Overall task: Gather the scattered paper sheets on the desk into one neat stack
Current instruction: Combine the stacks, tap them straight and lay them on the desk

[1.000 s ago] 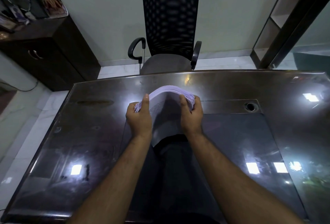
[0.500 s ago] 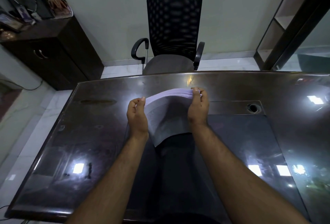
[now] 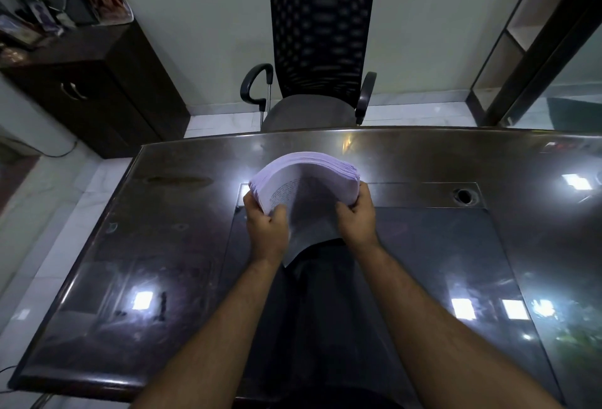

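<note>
Paper stack (image 3: 309, 180) bowed upward over the desk (image 3: 423, 154), clamped between left hand (image 3: 265, 229) and right hand (image 3: 356, 215), fingers curled round opposite side edges. Gathering apparently complete: no loose sheets visible beyond the grip. Remaining, by judgement: squaring the edges, laying flat.

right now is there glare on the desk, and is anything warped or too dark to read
Head view: bright light patches glare off the glossy desk; wide-angle lens bows its edges and the shelf; the paper stack is lit on top, shadowed toward the hands, its print too small to read.
</note>
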### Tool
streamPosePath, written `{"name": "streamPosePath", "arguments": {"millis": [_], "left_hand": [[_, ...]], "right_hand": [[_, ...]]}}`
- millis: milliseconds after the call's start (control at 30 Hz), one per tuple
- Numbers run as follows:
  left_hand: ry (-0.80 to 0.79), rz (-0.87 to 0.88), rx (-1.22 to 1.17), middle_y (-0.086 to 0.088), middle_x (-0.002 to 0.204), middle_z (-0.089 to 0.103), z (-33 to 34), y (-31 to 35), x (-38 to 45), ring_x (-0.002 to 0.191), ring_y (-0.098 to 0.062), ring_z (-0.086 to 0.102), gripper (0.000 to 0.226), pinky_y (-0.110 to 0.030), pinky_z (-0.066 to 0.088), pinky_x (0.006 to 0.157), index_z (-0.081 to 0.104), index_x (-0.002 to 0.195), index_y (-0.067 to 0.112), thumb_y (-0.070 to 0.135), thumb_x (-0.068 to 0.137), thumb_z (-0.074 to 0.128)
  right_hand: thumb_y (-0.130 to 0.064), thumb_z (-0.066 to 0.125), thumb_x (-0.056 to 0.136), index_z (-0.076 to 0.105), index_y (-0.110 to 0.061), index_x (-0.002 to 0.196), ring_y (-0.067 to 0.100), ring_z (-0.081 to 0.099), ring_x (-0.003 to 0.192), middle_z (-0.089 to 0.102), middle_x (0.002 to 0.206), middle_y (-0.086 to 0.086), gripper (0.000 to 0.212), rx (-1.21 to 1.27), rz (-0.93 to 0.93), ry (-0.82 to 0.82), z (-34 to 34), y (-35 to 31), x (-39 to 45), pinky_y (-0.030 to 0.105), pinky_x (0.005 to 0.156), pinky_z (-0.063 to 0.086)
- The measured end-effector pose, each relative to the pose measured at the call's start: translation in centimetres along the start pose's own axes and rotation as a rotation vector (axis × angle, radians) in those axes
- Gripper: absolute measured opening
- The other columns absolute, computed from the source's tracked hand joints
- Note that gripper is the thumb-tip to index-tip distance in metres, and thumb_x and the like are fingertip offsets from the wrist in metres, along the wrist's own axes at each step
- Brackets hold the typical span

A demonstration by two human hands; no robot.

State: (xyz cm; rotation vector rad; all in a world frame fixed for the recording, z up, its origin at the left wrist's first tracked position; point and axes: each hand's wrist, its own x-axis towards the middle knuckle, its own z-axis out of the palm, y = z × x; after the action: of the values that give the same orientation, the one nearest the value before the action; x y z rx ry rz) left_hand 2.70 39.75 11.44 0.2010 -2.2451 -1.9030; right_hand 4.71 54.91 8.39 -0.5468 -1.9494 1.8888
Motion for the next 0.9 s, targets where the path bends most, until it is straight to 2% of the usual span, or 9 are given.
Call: {"name": "streamPosePath", "arguments": {"millis": [100,167,267,333,400,500,633,800,900], "left_hand": [[0.021,0.017,0.093,0.002,0.112,0.055,0.0,-0.5,0.6,0.101,-0.018,0.056,0.046,-0.004,0.039,0.074,0.045,0.137,0.007,0.004,0.092,0.056],[0.0,0.042,0.136,0.005,0.109,0.057,-0.1,-0.5,1.3,0.098,-0.012,0.057,0.039,-0.005,0.04,0.073,0.049,0.133,0.007,0.006,0.095,0.057],[-0.05,0.036,0.167,0.006,0.102,0.06,-0.3,-0.3,2.8,0.089,-0.011,0.062,0.027,-0.011,0.047,0.069,0.052,0.122,0.013,0.012,0.096,0.058],[-0.083,0.006,0.171,0.002,0.102,0.062,-0.2,-0.6,4.0,0.089,-0.011,0.063,0.023,-0.016,0.051,0.068,0.053,0.117,0.012,0.012,0.095,0.06],[-0.145,-0.063,0.186,-0.004,0.105,0.064,0.1,-1.6,5.2,0.093,-0.02,0.064,0.022,-0.024,0.051,0.073,0.054,0.114,0.01,0.007,0.093,0.06],[-0.299,-0.282,0.169,-0.009,0.114,0.065,0.5,-4.3,6.1,0.099,-0.025,0.064,0.029,-0.022,0.052,0.069,0.054,0.122,0.003,-0.004,0.093,0.057],[-0.47,-0.511,0.193,-0.008,0.114,0.065,1.0,-7.5,6.0,0.097,-0.025,0.064,0.024,-0.032,0.053,0.072,0.058,0.117,0.011,-0.002,0.097,0.053],[-0.509,-0.568,0.231,-0.009,0.118,0.067,2.3,-10.8,7.1,0.101,-0.027,0.066,0.027,-0.032,0.055,0.074,0.059,0.122,0.001,-0.001,0.096,0.056],[-0.415,-0.581,0.347,-0.01,0.111,0.066,2.9,-12.8,7.7,0.096,-0.026,0.065,0.027,-0.03,0.052,0.073,0.06,0.119,0.001,0.006,0.092,0.062]], "right_hand": [[-0.002,0.049,0.083,0.058,-0.014,0.092,0.0,0.049,0.067,0.059,0.078,-0.005,0.017,-0.07,0.0,0.016,-0.2,0.3,0.5,0.023,0.063,0.045],[-0.003,0.053,0.089,0.056,-0.015,0.089,-0.002,0.049,0.064,0.057,0.075,-0.007,0.012,-0.097,0.008,0.05,-0.2,0.2,0.8,0.021,0.06,0.044],[-0.015,0.06,0.093,0.057,-0.02,0.098,0.0,0.058,0.075,0.062,0.085,-0.009,0.008,-0.094,0.013,0.055,-0.1,0.1,1.2,0.019,0.064,0.05],[-0.018,0.061,0.094,0.057,-0.019,0.109,0.01,0.064,0.089,0.066,0.098,-0.003,0.016,-0.058,0.081,0.038,-0.2,0.7,1.6,0.025,0.073,0.056],[-0.012,0.06,0.094,0.057,-0.013,0.115,0.02,0.065,0.097,0.067,0.107,0.005,0.021,-0.026,0.172,0.023,-0.3,1.9,2.0,0.032,0.08,0.056],[-0.006,0.059,0.093,0.054,-0.012,0.112,0.029,0.064,0.101,0.064,0.111,0.011,0.021,-0.043,0.37,-0.004,-0.6,4.8,2.3,0.034,0.08,0.052],[-0.005,0.059,0.094,0.052,-0.004,0.112,0.036,0.062,0.107,0.062,0.113,0.016,0.02,-0.12,0.542,-0.018,-0.9,8.9,2.1,0.049,0.091,0.054],[-0.012,0.061,0.092,0.053,-0.007,0.116,0.031,0.063,0.103,0.062,0.108,0.008,0.026,-0.259,0.559,-0.022,-1.4,11.3,2.4,0.038,0.085,0.053],[-0.027,0.067,0.085,0.058,-0.011,0.12,0.034,0.064,0.102,0.066,0.114,0.012,0.04,-0.517,0.538,-0.017,-1.9,12.7,3.3,0.043,0.089,0.053]]}}
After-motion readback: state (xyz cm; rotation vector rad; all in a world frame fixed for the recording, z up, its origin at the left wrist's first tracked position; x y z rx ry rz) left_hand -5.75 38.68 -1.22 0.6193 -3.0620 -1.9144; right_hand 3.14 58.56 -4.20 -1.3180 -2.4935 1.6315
